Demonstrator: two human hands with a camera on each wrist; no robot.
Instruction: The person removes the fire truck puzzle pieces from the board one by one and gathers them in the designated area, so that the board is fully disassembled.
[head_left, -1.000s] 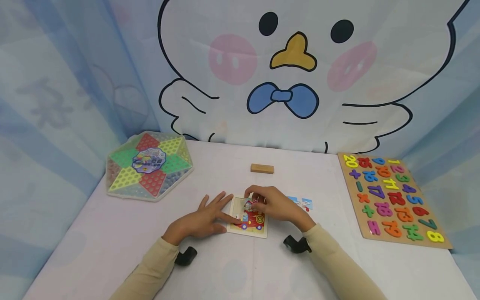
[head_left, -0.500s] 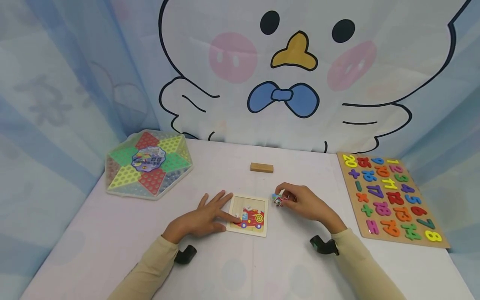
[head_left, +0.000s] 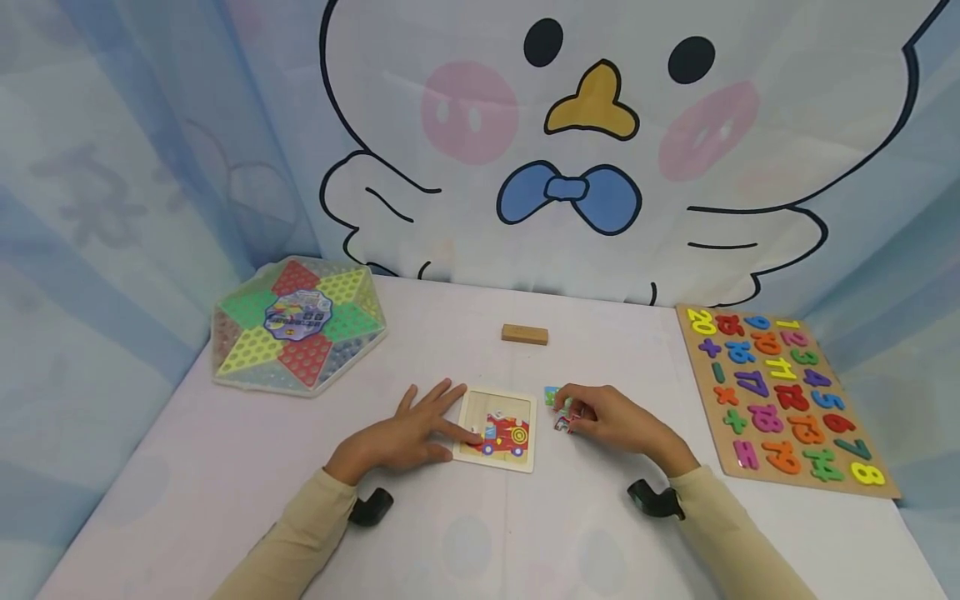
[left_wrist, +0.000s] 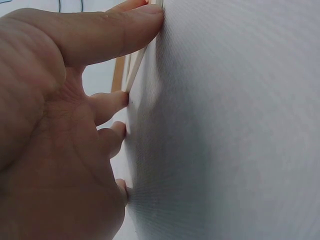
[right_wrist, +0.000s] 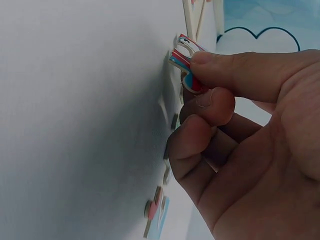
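Observation:
My left hand (head_left: 401,437) lies flat with fingers spread, its fingertips on the left side of a small wooden puzzle tray (head_left: 480,406). Joined jigsaw pieces (head_left: 508,435) showing a red vehicle fill the tray's lower part; bare wood shows above them. Right of the tray, my right hand (head_left: 626,417) pinches a red, white and blue jigsaw piece (right_wrist: 185,62) between thumb and fingers, low over the table. A green and blue piece (head_left: 552,395) peeks out behind that hand, which hides others. In the right wrist view, a pink and light-blue piece (right_wrist: 157,210) lies below the fingers.
A wooden block (head_left: 524,335) lies behind the tray. At the back left is a hexagonal Chinese checkers board (head_left: 251,354); at the right, a number puzzle board (head_left: 787,400) with colourful digits. A printed curtain (head_left: 480,225) hangs along the table's back edge.
My right hand has lifted a piece from the tray's upper part, carried it right and lowered it near the table among other pieces. The left hand has stayed in place.

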